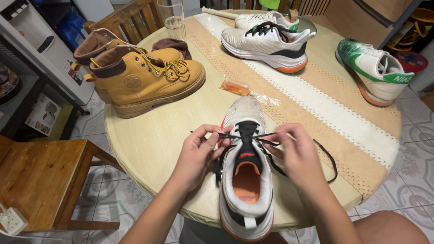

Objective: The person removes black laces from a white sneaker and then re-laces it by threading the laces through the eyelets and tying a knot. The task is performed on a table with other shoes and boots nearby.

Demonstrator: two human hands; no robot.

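Two hands working black lace [271, 135] on white mesh running shoe [246, 180] at near worktop [153, 144] edge: left hand [199, 153] pinching one strand, right hand [296, 151] pinching other. We are judging lacing mid-way; next calls for even pull.

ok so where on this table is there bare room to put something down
Widest bare patch: the table left of the left hand, below the tan boots. Another on the striped runner, between the white running shoe, the green-and-white sneaker and the right hand. Crowded: the near edge around the laced shoe, and the far rim by the glass.
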